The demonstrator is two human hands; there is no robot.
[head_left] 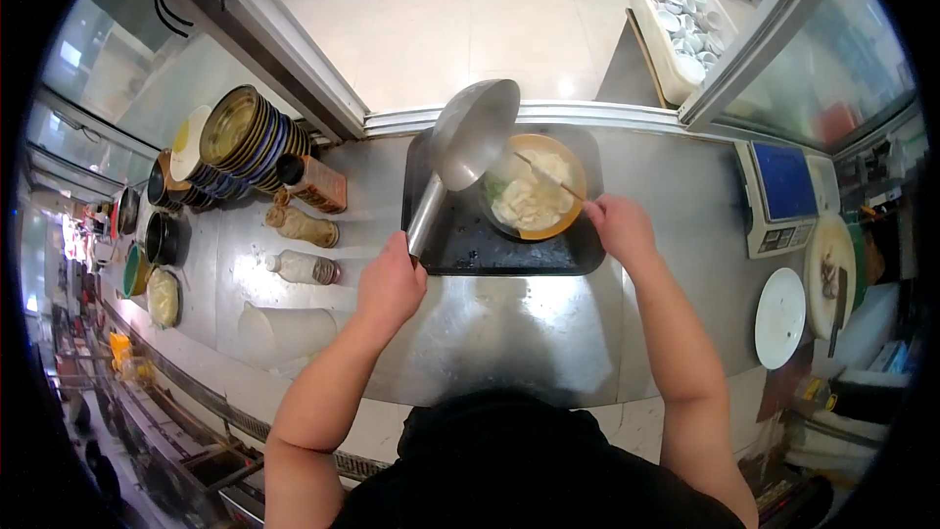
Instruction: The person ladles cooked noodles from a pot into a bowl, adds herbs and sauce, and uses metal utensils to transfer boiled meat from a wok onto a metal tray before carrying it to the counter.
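My left hand [394, 282] is closed around the handle of a large metal ladle [474, 135]. The ladle's head is tilted beside and slightly above an orange bowl [580, 176]. Pale, dumpling-like food [531, 208] fills much of the bowl, with some green bits at its left side. In my right hand [623, 229] is a thin brown stick, apparently chopsticks [560, 183], reaching over the bowl into the food. The bowl stands on a black tray [452, 253]. Slight haze around the ladle blurs the bowl's left edge.
Stacked bowls [235, 142], a spice container [315, 184], bottles [305, 267] and a translucent jug [284, 333] stand left on the steel counter [509, 333]. To the right are a scale [783, 191] and a white plate [780, 318]. A window rail [627, 118] borders the back.
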